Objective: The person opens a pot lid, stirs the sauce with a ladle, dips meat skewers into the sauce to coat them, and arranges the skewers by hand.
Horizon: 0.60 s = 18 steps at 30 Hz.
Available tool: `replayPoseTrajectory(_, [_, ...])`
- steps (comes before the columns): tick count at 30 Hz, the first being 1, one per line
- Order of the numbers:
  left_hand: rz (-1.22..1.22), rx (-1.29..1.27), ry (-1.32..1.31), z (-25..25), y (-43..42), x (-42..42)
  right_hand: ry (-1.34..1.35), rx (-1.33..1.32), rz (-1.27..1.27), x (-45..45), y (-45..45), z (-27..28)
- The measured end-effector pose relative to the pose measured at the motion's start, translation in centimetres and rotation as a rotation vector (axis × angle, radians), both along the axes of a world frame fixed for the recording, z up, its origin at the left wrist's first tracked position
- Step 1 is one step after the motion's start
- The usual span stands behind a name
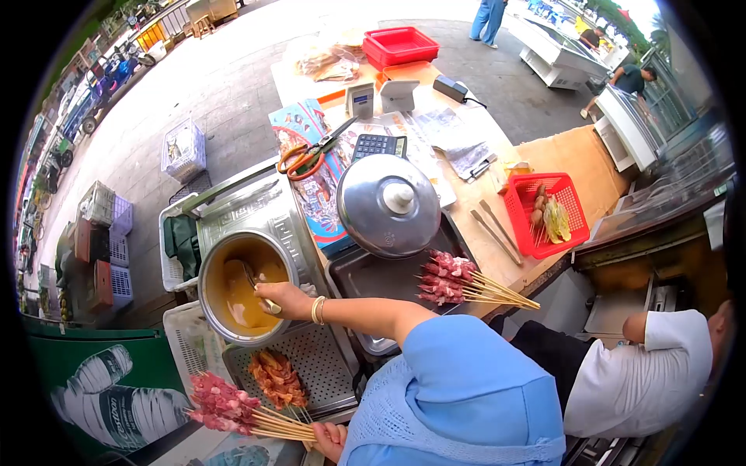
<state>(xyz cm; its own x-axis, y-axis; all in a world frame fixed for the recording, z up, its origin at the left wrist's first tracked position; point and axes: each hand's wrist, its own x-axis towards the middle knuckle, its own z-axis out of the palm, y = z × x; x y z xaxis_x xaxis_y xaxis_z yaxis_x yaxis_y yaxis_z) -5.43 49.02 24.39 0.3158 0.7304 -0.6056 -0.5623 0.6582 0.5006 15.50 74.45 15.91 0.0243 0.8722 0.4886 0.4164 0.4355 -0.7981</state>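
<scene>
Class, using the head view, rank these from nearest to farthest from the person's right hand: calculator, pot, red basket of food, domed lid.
From the right hand:
1. Pot, at the hand, on the left
2. Domed lid, centre
3. Calculator, beyond the lid
4. Red basket of food, far right

Sleeve (474,353): short, plain blue
Openwork panel (392,415): light blue, probably knitted, we'd say
Right-wrist bangles (318,310): we see two, slim, pale, rounded
</scene>
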Motion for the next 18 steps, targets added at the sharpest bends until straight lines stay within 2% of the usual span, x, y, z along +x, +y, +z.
replayPoseTrajectory(1, [-0.089,0.013,0.436,1.9,0.8,1.9,0.052,-0.045,0.032,-0.1,-0.6,-0.2])
replayPoseTrajectory(2, [-0.110,0.020,0.433,1.8,1.2,2.0,0.108,-0.092,0.066,0.1,-0.9,-0.5])
replayPoseTrajectory(3, [-0.063,-0.054,0.359,1.5,1.3,1.9,0.065,-0.252,0.139,0.8,-1.4,0.1])
replayPoseTrajectory(4, [-0.014,-0.130,0.285,1.4,1.5,1.8,0.067,-0.253,0.125,1.4,-1.7,0.2])
replayPoseTrajectory(7, [-0.161,0.013,0.342,1.0,2.3,1.5,0.174,-0.351,0.201,3.1,-2.7,0.8])
replayPoseTrajectory(12, [-0.273,-0.001,0.317,2.1,3.6,2.1,0.164,-0.502,0.258,7.2,-1.7,3.4])
replayPoseTrajectory(14, [-0.295,0.005,0.340,2.3,3.7,2.2,-0.058,-0.469,0.186,7.8,-1.3,6.2])
replayPoseTrajectory(17, [-0.316,0.006,0.375,1.0,3.5,1.4,-0.214,-0.407,0.118,7.1,-1.0,8.3])
replayPoseTrajectory(18, [-0.303,-0.019,0.281,0.3,3.3,1.0,-0.301,-0.349,0.072,6.8,-1.1,8.6])
